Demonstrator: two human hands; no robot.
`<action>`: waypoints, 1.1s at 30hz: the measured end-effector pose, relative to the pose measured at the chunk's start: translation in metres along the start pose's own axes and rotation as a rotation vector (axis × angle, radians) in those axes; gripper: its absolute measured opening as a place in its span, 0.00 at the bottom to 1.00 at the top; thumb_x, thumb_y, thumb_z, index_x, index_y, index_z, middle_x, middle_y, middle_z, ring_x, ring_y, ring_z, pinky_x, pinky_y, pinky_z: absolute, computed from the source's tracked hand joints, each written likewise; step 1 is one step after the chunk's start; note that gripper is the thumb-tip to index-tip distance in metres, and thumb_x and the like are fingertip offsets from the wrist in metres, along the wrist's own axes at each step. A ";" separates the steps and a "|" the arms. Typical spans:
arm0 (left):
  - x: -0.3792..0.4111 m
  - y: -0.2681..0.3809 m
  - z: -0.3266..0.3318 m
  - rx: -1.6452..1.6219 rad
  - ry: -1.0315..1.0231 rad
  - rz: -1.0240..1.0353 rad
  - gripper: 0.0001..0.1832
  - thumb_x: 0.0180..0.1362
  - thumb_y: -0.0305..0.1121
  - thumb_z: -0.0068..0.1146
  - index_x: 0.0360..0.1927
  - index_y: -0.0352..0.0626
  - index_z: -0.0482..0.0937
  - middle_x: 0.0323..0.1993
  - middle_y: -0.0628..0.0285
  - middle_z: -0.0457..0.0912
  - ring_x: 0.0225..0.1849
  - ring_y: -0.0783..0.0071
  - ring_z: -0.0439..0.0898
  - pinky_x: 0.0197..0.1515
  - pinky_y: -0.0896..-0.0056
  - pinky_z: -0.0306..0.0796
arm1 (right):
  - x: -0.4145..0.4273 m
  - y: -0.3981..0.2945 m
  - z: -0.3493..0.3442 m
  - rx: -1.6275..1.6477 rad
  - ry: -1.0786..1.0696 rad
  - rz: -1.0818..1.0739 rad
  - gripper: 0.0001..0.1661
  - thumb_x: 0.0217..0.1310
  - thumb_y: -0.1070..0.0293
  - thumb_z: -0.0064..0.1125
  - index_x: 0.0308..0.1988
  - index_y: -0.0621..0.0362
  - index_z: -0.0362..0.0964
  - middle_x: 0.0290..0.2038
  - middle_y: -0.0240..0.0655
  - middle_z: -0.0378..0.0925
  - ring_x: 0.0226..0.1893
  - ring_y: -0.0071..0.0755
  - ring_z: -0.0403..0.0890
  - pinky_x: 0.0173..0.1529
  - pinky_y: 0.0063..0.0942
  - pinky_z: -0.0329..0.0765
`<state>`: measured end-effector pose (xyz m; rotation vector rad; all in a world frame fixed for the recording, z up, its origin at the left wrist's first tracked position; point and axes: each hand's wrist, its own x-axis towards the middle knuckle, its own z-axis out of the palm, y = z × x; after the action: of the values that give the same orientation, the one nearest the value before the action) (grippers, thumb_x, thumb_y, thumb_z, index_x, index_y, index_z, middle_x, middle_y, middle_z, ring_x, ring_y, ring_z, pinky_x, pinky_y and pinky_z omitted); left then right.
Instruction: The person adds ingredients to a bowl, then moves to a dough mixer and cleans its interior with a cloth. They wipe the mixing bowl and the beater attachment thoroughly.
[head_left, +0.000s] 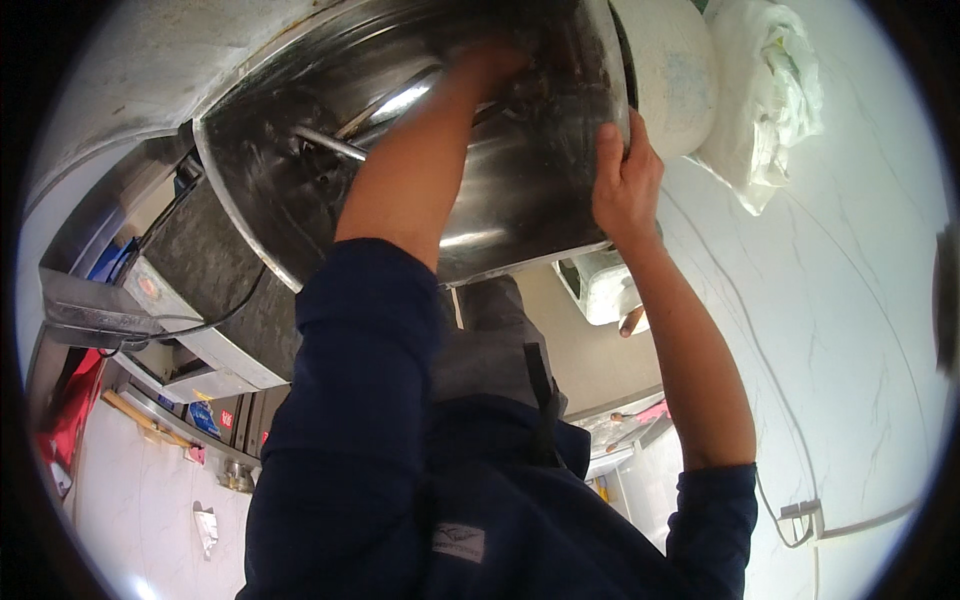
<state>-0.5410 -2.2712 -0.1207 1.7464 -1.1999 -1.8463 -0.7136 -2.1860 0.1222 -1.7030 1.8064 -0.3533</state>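
Observation:
A deep stainless steel trough (517, 202), resembling a dough mixer's tub, fills the upper middle of the head view. Its inner walls look dark, smeared and shiny. Metal bars (330, 142) run across the inside. My left hand (491, 64) reaches deep into the trough near its far right wall. It is blurred, and whether it holds anything cannot be made out. With thumb inside and fingers outside, my right hand (628, 176) grips the trough's right rim.
Right of the trough stand a pale rounded container (675, 75) and a white plastic bag (772, 112), by a marbled wall. A dark-topped bench (225, 277) with a black cable (232, 311) lies left. Below the right rim sits a white plastic container (600, 289).

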 end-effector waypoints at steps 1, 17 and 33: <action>-0.006 -0.001 -0.001 -0.031 -0.009 0.001 0.26 0.61 0.49 0.60 0.58 0.45 0.83 0.58 0.52 0.83 0.59 0.57 0.81 0.65 0.53 0.68 | 0.000 -0.001 -0.001 -0.011 -0.002 0.013 0.28 0.76 0.52 0.48 0.58 0.66 0.70 0.40 0.58 0.82 0.43 0.65 0.82 0.49 0.48 0.77; -0.031 0.024 0.002 -0.012 -0.052 -0.026 0.28 0.63 0.49 0.62 0.62 0.44 0.80 0.61 0.55 0.81 0.64 0.59 0.75 0.68 0.56 0.64 | 0.001 -0.001 -0.003 0.068 -0.019 0.005 0.30 0.75 0.50 0.48 0.59 0.66 0.69 0.46 0.61 0.81 0.45 0.66 0.83 0.50 0.48 0.78; 0.028 -0.062 -0.006 0.190 -0.424 0.053 0.28 0.67 0.48 0.55 0.64 0.41 0.77 0.65 0.57 0.78 0.65 0.63 0.73 0.71 0.63 0.61 | 0.005 -0.007 -0.006 0.122 -0.012 0.001 0.26 0.73 0.54 0.53 0.58 0.64 0.70 0.43 0.56 0.82 0.42 0.62 0.83 0.47 0.47 0.78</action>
<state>-0.5218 -2.2567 -0.1848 1.4303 -1.6066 -2.2032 -0.7115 -2.1927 0.1297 -1.6167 1.7411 -0.4426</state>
